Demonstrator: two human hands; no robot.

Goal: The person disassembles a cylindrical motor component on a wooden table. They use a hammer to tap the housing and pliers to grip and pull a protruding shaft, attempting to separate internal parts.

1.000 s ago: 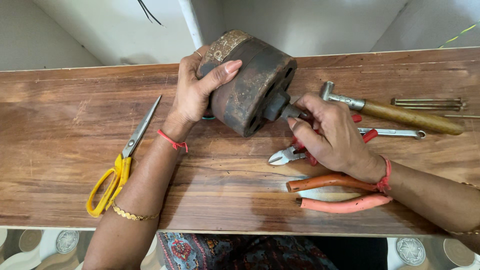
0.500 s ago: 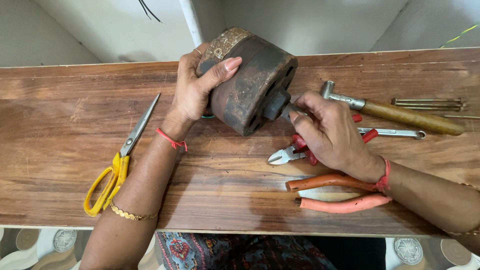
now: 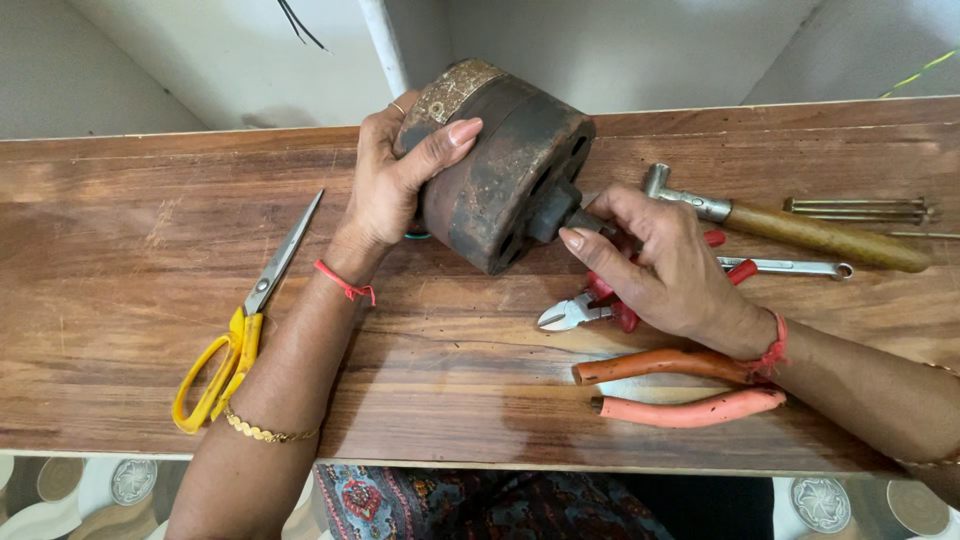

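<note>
**Rusty drum gripped over a wooden bench**

A long brown wooden plank table [image 3: 150, 300], grainy and scuffed, is running against pale grey walls, with a white pipe [image 3: 382, 45] standing at twelve o'clock. The left hand [image 3: 395, 180] is clasping a heavy, rusty round metal drum [image 3: 500, 165], tilted at the table's centre, thumb pressed across its rim. The right hand [image 3: 660, 265] is pinching the dark stub on the drum's face, fingers closed around it. At eight o'clock yellow-handled steel scissors [image 3: 240, 330] are lying flat. At four o'clock orange-handled pliers [image 3: 680, 390] are resting near red-handled cutters [image 3: 580, 312]. At two o'clock a wooden-handled hammer [image 3: 800, 230] is lying beside a thin steel spanner [image 3: 790, 267]
</note>
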